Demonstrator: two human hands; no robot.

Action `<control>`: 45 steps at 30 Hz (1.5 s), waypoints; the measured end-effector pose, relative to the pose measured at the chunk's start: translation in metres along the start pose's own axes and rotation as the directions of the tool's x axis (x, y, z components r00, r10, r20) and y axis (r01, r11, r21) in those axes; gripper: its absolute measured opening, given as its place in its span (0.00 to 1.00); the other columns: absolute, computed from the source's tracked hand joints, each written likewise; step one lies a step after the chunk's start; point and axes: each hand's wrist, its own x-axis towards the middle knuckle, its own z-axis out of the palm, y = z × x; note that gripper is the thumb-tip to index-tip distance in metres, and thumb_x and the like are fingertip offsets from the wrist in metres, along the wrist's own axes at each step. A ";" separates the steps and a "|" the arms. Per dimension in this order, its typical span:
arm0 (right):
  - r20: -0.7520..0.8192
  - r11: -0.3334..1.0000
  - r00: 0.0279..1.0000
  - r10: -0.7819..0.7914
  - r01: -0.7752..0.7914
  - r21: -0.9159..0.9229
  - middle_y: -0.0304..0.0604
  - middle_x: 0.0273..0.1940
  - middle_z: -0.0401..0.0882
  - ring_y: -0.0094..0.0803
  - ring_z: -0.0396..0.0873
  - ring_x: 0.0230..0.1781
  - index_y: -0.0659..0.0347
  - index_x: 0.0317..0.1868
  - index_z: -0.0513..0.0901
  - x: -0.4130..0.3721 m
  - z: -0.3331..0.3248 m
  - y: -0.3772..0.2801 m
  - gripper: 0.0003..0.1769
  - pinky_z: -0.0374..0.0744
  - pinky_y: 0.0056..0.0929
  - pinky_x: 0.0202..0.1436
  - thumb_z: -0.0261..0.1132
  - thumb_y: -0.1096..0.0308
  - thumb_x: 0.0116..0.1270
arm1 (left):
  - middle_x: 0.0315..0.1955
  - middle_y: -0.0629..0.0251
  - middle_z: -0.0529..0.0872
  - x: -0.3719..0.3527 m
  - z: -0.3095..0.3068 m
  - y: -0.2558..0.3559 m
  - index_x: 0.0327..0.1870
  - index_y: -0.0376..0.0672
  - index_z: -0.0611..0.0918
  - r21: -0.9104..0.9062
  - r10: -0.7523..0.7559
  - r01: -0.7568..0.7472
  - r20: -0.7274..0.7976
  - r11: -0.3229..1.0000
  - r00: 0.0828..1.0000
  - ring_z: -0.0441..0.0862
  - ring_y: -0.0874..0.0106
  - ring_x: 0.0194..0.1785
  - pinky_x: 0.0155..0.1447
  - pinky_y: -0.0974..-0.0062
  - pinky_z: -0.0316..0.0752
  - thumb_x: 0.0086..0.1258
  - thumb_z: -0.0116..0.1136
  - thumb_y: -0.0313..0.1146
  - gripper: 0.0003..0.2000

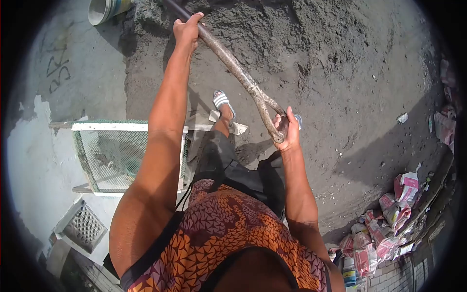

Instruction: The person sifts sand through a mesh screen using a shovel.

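Note:
A shovel (228,59) slants across the view, its dark shaft running off the top edge, so the blade is out of sight. My left hand (188,32) is wrapped round the upper shaft. At the lower end, my right hand (290,131) grips the Y-shaped handle, fingers partly hidden behind the crossbar. Beyond the shaft lies a heap of grey sand (272,34). A foot in a striped sandal (222,99) stands below the shaft.
A framed mesh screen (116,151) leans at my left, near a patterned vent block (85,227). A bucket (101,11) lies tipped at upper left. Crumpled cement bags (384,221) pile up at lower right. Broken white pieces (237,128) lie by my foot.

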 end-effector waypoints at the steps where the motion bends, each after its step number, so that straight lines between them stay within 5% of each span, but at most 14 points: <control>1: -0.017 0.999 0.999 -0.031 0.031 -0.023 0.37 0.23 0.75 0.32 0.75 0.19 0.56 0.35 0.75 -0.018 -0.016 -0.013 0.20 0.77 0.30 0.24 0.63 0.48 0.73 | 0.29 0.59 0.81 -0.021 0.006 -0.004 0.40 0.37 0.74 -0.068 -0.094 0.096 0.041 0.993 0.995 0.80 0.70 0.25 0.26 0.69 0.74 0.60 0.72 0.32 0.17; 6: -0.147 0.878 0.871 -0.470 0.444 -0.177 0.37 0.25 0.70 0.30 0.72 0.22 0.55 0.36 0.73 -0.120 -0.140 -0.052 0.17 0.75 0.31 0.28 0.62 0.51 0.75 | 0.25 0.69 0.77 -0.122 0.063 -0.109 0.31 0.46 0.77 -0.427 -0.514 0.610 0.329 0.667 0.792 0.80 0.70 0.30 0.35 0.65 0.79 0.70 0.64 0.35 0.09; 9: -0.297 0.754 0.705 -0.644 0.517 -0.405 0.38 0.24 0.69 0.32 0.73 0.21 0.55 0.36 0.72 -0.202 -0.233 -0.034 0.17 0.75 0.32 0.25 0.65 0.52 0.71 | 0.20 0.73 0.71 -0.238 0.122 -0.216 0.26 0.50 0.72 -0.254 -0.790 0.827 0.254 0.502 0.558 0.71 0.74 0.22 0.28 0.68 0.73 0.69 0.65 0.37 0.14; 12: -0.602 0.805 0.539 -0.589 0.458 -0.378 0.36 0.23 0.71 0.30 0.73 0.18 0.52 0.39 0.71 -0.306 -0.299 0.008 0.16 0.76 0.31 0.21 0.65 0.51 0.71 | 0.21 0.71 0.73 -0.382 0.166 -0.288 0.28 0.47 0.74 0.022 -0.936 0.944 0.138 0.329 0.324 0.73 0.74 0.22 0.25 0.67 0.75 0.66 0.69 0.38 0.14; 16: -0.863 0.828 0.286 -0.417 0.512 -0.230 0.34 0.20 0.69 0.28 0.68 0.12 0.52 0.36 0.72 -0.427 -0.294 0.080 0.14 0.72 0.29 0.14 0.62 0.52 0.71 | 0.22 0.68 0.75 -0.555 0.187 -0.323 0.32 0.44 0.75 0.264 -0.976 0.950 0.182 0.164 0.117 0.74 0.73 0.18 0.22 0.67 0.74 0.65 0.70 0.36 0.13; 20: -0.925 0.797 -0.107 -0.366 0.477 -0.370 0.32 0.16 0.67 0.25 0.66 0.10 0.56 0.43 0.78 -0.445 -0.230 0.108 0.21 0.67 0.25 0.10 0.61 0.45 0.70 | 0.22 0.68 0.76 -0.597 0.213 -0.312 0.32 0.44 0.76 0.419 -0.979 0.907 0.167 -0.033 -0.113 0.75 0.72 0.21 0.26 0.66 0.75 0.65 0.67 0.35 0.10; 21: -0.944 0.807 -0.087 -0.318 0.498 -0.318 0.31 0.16 0.67 0.25 0.66 0.10 0.56 0.43 0.78 -0.432 -0.229 0.108 0.21 0.68 0.25 0.10 0.61 0.45 0.71 | 0.22 0.68 0.77 -0.594 0.221 -0.312 0.32 0.44 0.76 0.445 -0.972 0.893 0.174 -0.063 -0.155 0.75 0.71 0.21 0.27 0.65 0.75 0.65 0.67 0.34 0.10; 22: -0.960 0.812 -0.064 -0.273 0.520 -0.266 0.31 0.17 0.66 0.25 0.66 0.10 0.55 0.44 0.78 -0.418 -0.231 0.102 0.21 0.68 0.24 0.10 0.61 0.45 0.71 | 0.22 0.67 0.76 -0.576 0.237 -0.337 0.31 0.44 0.76 0.457 -0.974 0.888 0.168 -0.060 -0.152 0.75 0.71 0.21 0.26 0.64 0.75 0.65 0.67 0.33 0.10; 23: -0.906 0.799 0.156 -0.393 0.545 -0.253 0.32 0.18 0.68 0.24 0.68 0.14 0.54 0.37 0.77 -0.395 -0.260 0.103 0.22 0.70 0.25 0.16 0.63 0.43 0.69 | 0.21 0.66 0.76 -0.555 0.254 -0.356 0.30 0.44 0.76 0.468 -0.976 0.882 0.161 -0.057 -0.148 0.75 0.70 0.21 0.26 0.63 0.74 0.64 0.66 0.33 0.09; 25: -0.908 0.774 0.069 -0.414 0.551 -0.311 0.33 0.18 0.65 0.26 0.66 0.11 0.55 0.34 0.70 -0.262 -0.212 0.031 0.19 0.72 0.29 0.15 0.60 0.49 0.74 | 0.21 0.66 0.76 -0.437 0.315 -0.400 0.29 0.43 0.75 0.445 -0.967 0.890 0.253 0.097 -0.021 0.74 0.70 0.20 0.25 0.62 0.74 0.64 0.67 0.33 0.10; 27: -0.881 0.785 0.197 -0.430 0.564 -0.257 0.36 0.19 0.66 0.28 0.68 0.13 0.55 0.33 0.68 -0.155 -0.183 -0.037 0.20 0.75 0.31 0.17 0.59 0.49 0.75 | 0.23 0.66 0.75 -0.302 0.384 -0.417 0.30 0.43 0.74 0.417 -0.944 0.868 0.294 0.269 0.151 0.75 0.70 0.22 0.26 0.61 0.74 0.63 0.67 0.32 0.11; 30: -0.806 0.750 0.233 -0.545 0.565 -0.343 0.36 0.21 0.68 0.28 0.70 0.14 0.56 0.32 0.67 -0.088 -0.155 -0.088 0.21 0.75 0.29 0.18 0.58 0.49 0.75 | 0.24 0.66 0.75 -0.213 0.440 -0.413 0.35 0.42 0.75 0.425 -0.905 0.827 0.369 0.367 0.212 0.75 0.69 0.23 0.30 0.62 0.76 0.68 0.63 0.30 0.07; 37: -0.790 0.752 0.363 -0.494 0.634 -0.178 0.33 0.21 0.67 0.25 0.69 0.14 0.52 0.32 0.67 -0.101 -0.169 -0.099 0.20 0.74 0.27 0.17 0.60 0.48 0.75 | 0.22 0.66 0.76 -0.211 0.431 -0.382 0.36 0.41 0.78 0.458 -0.885 0.759 0.288 0.463 0.366 0.75 0.70 0.23 0.29 0.65 0.77 0.68 0.62 0.31 0.06; 45: -0.742 0.764 0.340 -0.578 0.544 -0.347 0.36 0.20 0.67 0.27 0.69 0.11 0.54 0.33 0.68 -0.182 -0.164 -0.060 0.17 0.71 0.27 0.12 0.61 0.55 0.74 | 0.23 0.66 0.76 -0.232 0.322 -0.291 0.38 0.40 0.79 0.354 -0.908 0.836 0.154 0.418 0.389 0.75 0.71 0.22 0.28 0.64 0.78 0.68 0.61 0.30 0.05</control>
